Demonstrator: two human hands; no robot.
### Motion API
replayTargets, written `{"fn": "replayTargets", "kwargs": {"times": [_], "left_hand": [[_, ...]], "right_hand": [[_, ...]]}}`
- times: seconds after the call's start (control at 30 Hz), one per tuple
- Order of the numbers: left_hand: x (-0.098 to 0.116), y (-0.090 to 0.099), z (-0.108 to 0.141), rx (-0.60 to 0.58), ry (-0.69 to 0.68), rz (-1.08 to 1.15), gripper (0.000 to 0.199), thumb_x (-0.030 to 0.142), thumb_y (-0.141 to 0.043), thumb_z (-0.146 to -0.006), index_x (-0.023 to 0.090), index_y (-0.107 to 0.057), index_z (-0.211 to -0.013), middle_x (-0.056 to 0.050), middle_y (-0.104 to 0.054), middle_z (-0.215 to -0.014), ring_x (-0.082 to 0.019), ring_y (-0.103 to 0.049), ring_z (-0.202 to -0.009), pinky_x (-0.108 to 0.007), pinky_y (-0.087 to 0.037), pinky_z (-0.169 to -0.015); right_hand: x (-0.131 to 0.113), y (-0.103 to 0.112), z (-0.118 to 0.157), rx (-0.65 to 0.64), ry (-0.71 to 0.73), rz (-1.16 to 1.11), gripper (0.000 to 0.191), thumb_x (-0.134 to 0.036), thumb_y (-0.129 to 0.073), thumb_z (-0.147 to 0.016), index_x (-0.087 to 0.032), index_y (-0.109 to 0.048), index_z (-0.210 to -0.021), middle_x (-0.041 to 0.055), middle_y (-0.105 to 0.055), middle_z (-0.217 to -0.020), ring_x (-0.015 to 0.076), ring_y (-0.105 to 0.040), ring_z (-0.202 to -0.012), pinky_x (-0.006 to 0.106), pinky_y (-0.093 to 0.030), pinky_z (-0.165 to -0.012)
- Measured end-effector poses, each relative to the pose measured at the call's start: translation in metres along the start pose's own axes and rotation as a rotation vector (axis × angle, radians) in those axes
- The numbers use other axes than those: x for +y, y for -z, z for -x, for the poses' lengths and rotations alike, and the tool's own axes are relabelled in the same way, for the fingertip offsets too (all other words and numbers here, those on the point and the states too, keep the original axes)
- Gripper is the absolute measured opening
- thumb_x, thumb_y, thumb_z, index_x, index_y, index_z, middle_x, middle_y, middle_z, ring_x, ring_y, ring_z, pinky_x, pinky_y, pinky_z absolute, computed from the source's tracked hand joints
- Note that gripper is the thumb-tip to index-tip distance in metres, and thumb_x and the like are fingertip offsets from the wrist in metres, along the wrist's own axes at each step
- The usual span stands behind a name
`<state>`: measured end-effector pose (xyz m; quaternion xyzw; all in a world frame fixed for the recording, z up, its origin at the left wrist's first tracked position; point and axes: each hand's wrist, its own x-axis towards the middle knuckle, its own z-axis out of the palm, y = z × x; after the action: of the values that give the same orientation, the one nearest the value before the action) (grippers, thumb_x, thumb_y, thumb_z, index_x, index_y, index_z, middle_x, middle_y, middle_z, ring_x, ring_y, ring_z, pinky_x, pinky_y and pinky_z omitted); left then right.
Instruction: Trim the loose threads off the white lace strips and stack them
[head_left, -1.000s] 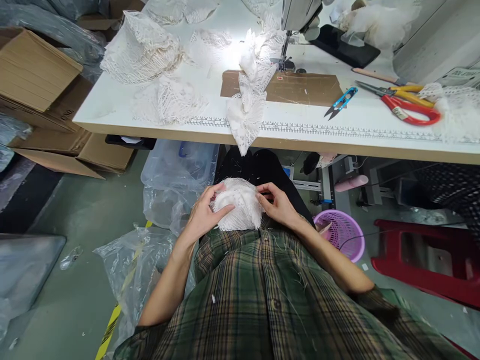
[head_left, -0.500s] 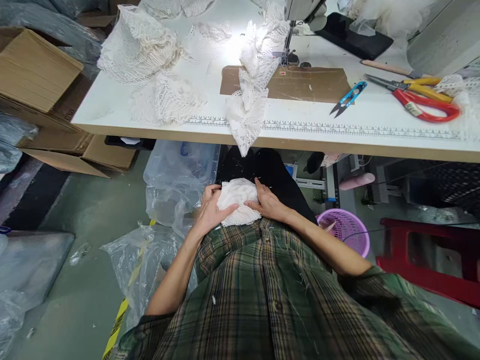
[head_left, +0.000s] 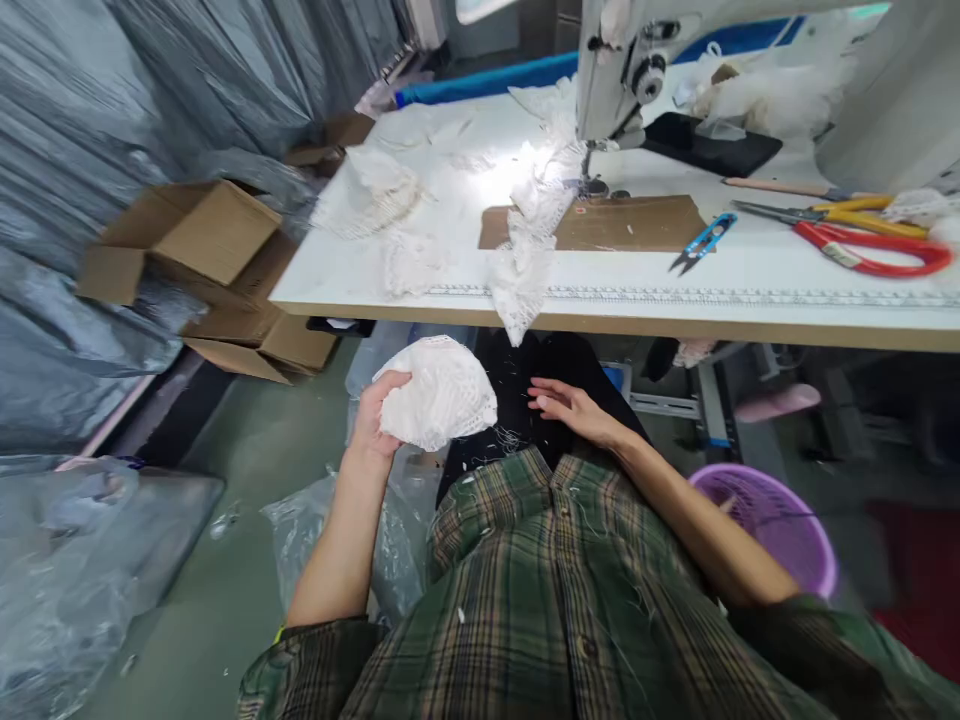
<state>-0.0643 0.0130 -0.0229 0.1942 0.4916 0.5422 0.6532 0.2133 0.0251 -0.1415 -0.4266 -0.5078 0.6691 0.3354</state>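
A folded stack of white lace pieces [head_left: 439,395], rounded along its upper edge, is held up over my lap. My left hand [head_left: 377,415] grips it at its left side, thumb on top and fingers underneath. To the right of it, apart from the lace, my right hand [head_left: 574,408] hovers over my thigh with fingers spread and nothing in them. Above, a strip of white lace [head_left: 519,285] hangs over the table's front edge, running back toward the sewing machine [head_left: 619,90]. Loose threads lie on my dark trousers.
On the table [head_left: 630,318] lie blue thread snips [head_left: 703,243], red-handled scissors [head_left: 862,248], brown cardboard [head_left: 634,222] and lace heaps [head_left: 371,195]. Cardboard boxes [head_left: 217,235] stand left; a purple basket [head_left: 780,520] is on the floor at right. Plastic bags [head_left: 300,530] lie beside my left leg.
My left hand has lifted the lace stack off my lap, up and to the left. My right hand has let go of it and opened. The view has turned left and up.
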Motion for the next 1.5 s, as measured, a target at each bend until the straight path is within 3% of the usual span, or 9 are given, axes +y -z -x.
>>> {"fn": "replayTargets", "kwargs": {"times": [0.23, 0.37, 0.57, 0.67, 0.8, 0.97, 1.1, 1.3, 1.5], "left_hand": [[0.07, 0.009, 0.026, 0.19, -0.12, 0.101, 0.044, 0.014, -0.049, -0.077, 0.005, -0.064, -0.117, -0.012, -0.079, -0.085, -0.03, -0.076, -0.089, -0.04, -0.062, -0.085], [0.086, 0.004, 0.031, 0.192, -0.192, 0.14, 0.045, 0.013, -0.048, -0.079, 0.003, -0.063, -0.12, -0.013, -0.079, -0.089, -0.029, -0.075, -0.094, -0.039, -0.06, -0.09], [0.073, -0.025, 0.031, 0.139, -0.279, 0.183, 0.039, 0.014, -0.048, -0.082, 0.007, -0.064, -0.117, -0.011, -0.078, -0.096, -0.028, -0.074, -0.099, -0.038, -0.058, -0.095], [0.057, -0.037, 0.031, 0.159, -0.304, 0.206, 0.032, 0.016, -0.052, -0.082, 0.009, -0.066, -0.11, -0.01, -0.078, -0.095, -0.028, -0.074, -0.098, -0.038, -0.058, -0.094], [0.042, -0.039, 0.03, 0.159, -0.283, 0.206, 0.027, 0.02, -0.058, -0.08, 0.01, -0.068, -0.103, -0.01, -0.078, -0.092, -0.031, -0.074, -0.096, -0.039, -0.06, -0.09], [0.055, -0.026, 0.025, 0.187, -0.418, 0.243, 0.035, 0.013, -0.057, -0.077, 0.013, -0.068, -0.11, -0.008, -0.078, -0.098, -0.027, -0.072, -0.105, -0.035, -0.057, -0.097], [0.103, -0.008, 0.022, 0.18, -0.611, 0.234, 0.045, 0.011, -0.053, -0.078, 0.016, -0.063, -0.122, -0.005, -0.077, -0.105, -0.027, -0.066, -0.116, -0.04, -0.054, -0.102], [0.198, -0.012, -0.015, -0.056, -0.768, 0.142, 0.05, 0.008, -0.041, -0.087, 0.017, -0.051, -0.135, 0.001, -0.075, -0.113, -0.022, -0.054, -0.132, -0.051, -0.043, -0.113], [0.251, -0.069, -0.117, -0.126, -0.577, 0.037, 0.045, 0.014, -0.039, -0.088, 0.019, -0.056, -0.129, -0.001, -0.068, -0.127, -0.028, -0.042, -0.141, -0.06, -0.035, -0.114]], "right_hand": [[0.022, -0.006, 0.001, 0.071, 0.005, 0.037, 0.056, -0.059, -0.072, -0.074, -0.019, -0.07, -0.113, 0.0136, -0.073, -0.108, 0.027, -0.071, -0.099, 0.048, -0.057, -0.094], [-0.008, -0.024, -0.013, -0.016, 0.123, 0.075, 0.052, -0.053, -0.072, -0.078, -0.02, -0.069, -0.118, 0.0141, -0.072, -0.113, 0.027, -0.069, -0.103, 0.048, -0.055, -0.095], [-0.088, -0.108, -0.027, -0.368, 0.31, -0.03, 0.064, -0.045, -0.075, -0.078, -0.022, -0.058, -0.135, 0.0146, -0.057, -0.138, 0.0257, -0.065, -0.114, 0.037, -0.058, -0.085], [-0.11, -0.142, -0.031, -0.502, 0.262, -0.187, 0.057, -0.05, -0.075, -0.078, -0.018, -0.065, -0.124, 0.0129, -0.069, -0.121, 0.0244, -0.068, -0.106, 0.034, -0.058, -0.081], [-0.117, -0.154, -0.037, -0.404, 0.082, -0.195, 0.048, -0.054, -0.081, -0.069, -0.011, -0.074, -0.091, 0.0107, -0.075, -0.082, 0.0205, -0.072, -0.071, 0.028, -0.057, -0.058], [-0.103, -0.123, -0.025, -0.511, -0.013, -0.05, 0.048, -0.059, -0.079, -0.067, -0.012, -0.074, -0.078, 0.0084, -0.073, -0.069, 0.0174, -0.071, -0.059, 0.024, -0.053, -0.05], [-0.072, -0.071, -0.007, -0.559, 0.085, 0.391, 0.039, -0.056, -0.063, -0.084, -0.019, -0.077, -0.079, 0.0093, -0.076, -0.079, 0.0229, -0.074, -0.071, 0.031, -0.057, -0.061], [-0.013, 0.01, 0.004, -0.078, 0.239, 0.831, 0.033, -0.039, -0.058, -0.086, -0.019, -0.074, -0.107, 0.0149, -0.07, -0.118, 0.0307, -0.067, -0.109, 0.045, -0.054, -0.095], [0.02, 0.026, 0.019, 0.171, 0.237, 0.727, 0.03, -0.038, -0.046, -0.094, -0.023, -0.072, -0.096, 0.013, -0.071, -0.107, 0.03, -0.069, -0.102, 0.046, -0.057, -0.089]]}}
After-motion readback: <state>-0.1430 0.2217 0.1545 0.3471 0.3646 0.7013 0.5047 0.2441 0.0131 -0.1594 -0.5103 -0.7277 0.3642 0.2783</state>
